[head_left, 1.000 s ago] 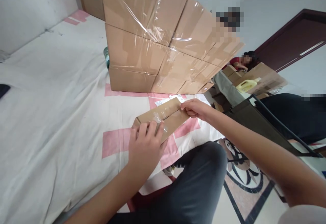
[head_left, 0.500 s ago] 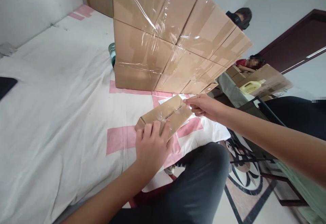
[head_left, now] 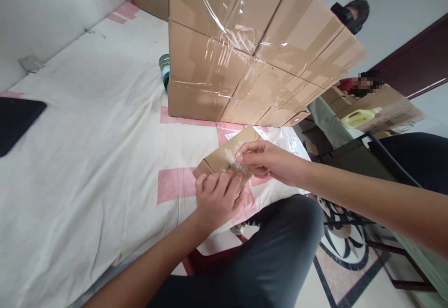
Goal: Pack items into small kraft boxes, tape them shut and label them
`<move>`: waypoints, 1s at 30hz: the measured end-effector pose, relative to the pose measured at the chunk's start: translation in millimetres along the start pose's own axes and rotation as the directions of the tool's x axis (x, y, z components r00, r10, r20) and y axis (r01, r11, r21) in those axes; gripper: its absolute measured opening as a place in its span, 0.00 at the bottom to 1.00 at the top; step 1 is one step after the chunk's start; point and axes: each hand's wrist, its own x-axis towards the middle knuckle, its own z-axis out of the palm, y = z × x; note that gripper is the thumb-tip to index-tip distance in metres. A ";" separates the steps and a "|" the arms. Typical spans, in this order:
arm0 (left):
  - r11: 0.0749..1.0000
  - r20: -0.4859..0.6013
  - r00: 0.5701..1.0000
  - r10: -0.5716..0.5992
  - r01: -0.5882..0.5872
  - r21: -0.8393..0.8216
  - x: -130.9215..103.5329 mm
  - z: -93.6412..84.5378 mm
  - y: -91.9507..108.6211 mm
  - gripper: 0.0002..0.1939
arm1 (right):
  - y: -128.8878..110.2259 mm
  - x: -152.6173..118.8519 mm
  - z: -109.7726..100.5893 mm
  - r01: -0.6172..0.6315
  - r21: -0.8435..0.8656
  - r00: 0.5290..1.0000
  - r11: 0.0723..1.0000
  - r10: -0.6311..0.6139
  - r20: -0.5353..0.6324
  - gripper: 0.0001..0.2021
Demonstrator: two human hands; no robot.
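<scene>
A small flat cardboard box (head_left: 220,155) lies tilted on the cloth-covered table, near its front edge. Crumpled clear tape (head_left: 231,157) stands up from the middle of its top. My right hand (head_left: 261,159) pinches that tape between thumb and fingertips. Over the box's near side my left hand (head_left: 219,193) is curled, its fingers on the cardboard. White printed sheets (head_left: 287,141) lie partly under and behind the box.
Stacked cartons (head_left: 206,65) in clear film stand behind the box. A green jar (head_left: 164,71) is beside them, and a dark flat device (head_left: 21,121) lies far left. People, a yellow bottle (head_left: 360,117) and more cardboard are at the right.
My right hand has moved left and nearer, from the box's far corner to the tape at its middle. My left hand stays on the box. The view has shifted slightly.
</scene>
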 end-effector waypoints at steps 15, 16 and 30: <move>1.000 -0.019 1.000 0.016 -0.016 0.000 -0.4 3.4 -2.1 0.10 | 1.8 18.3 3.4 -0.344 -0.155 0.936 0.926 0.327 -0.128 0.23; 1.000 -0.021 1.000 0.014 -0.014 -0.006 -0.3 3.7 -1.9 0.10 | 1.4 18.7 3.2 -0.358 -0.169 0.931 0.918 0.338 -0.139 0.21; 1.000 0.026 0.999 -0.021 0.022 -0.017 0.7 3.0 -2.3 0.10 | -9.1 44.9 0.4 -0.477 -0.527 0.877 0.703 0.340 -0.340 0.14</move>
